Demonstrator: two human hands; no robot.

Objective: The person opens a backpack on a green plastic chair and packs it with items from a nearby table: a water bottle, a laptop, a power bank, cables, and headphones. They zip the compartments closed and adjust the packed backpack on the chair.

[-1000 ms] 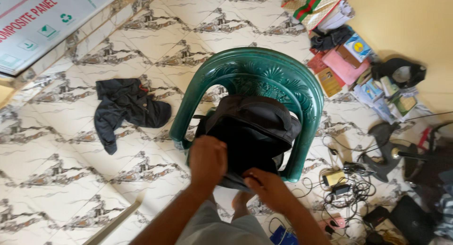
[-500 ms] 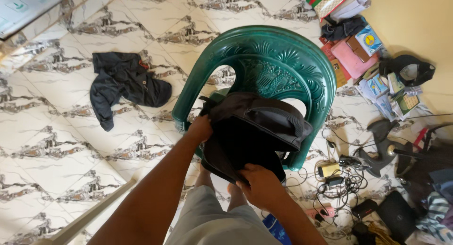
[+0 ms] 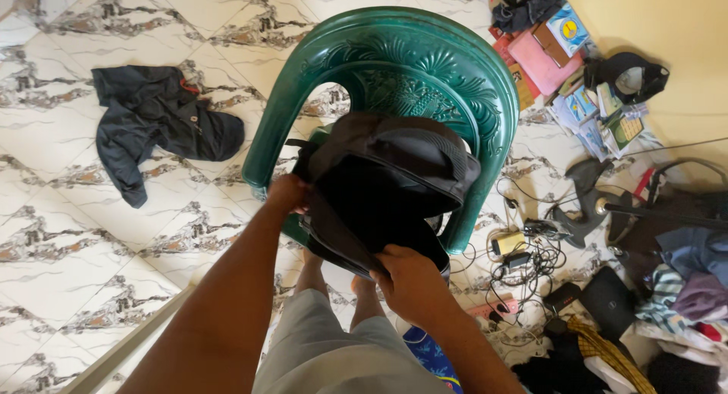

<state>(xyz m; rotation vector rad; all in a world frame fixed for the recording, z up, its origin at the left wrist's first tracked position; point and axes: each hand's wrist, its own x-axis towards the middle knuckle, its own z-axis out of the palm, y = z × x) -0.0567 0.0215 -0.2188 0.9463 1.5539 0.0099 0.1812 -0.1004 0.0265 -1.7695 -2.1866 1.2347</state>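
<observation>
Fingers of both hands grip the black backpack [image 3: 387, 189] on the green chair [image 3: 425, 68]; its contents hidden.

Black backpack [image 3: 387, 189], soft and slumped, main compartment gaping open, resting on green plastic chair [image 3: 425, 68] seat

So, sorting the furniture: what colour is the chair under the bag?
Dark green chair, head view.

A lived-in room of a home, untidy. Marbled white floor tiles [image 3: 68, 235], a green plastic chair [image 3: 425, 68], a dark jacket [image 3: 159, 128] dropped on the floor, books and booklets [image 3: 576, 75] heaped against a yellow wall [image 3: 682, 22], tangled chargers and cables [image 3: 523, 250], piled clothes [image 3: 682, 288].
</observation>
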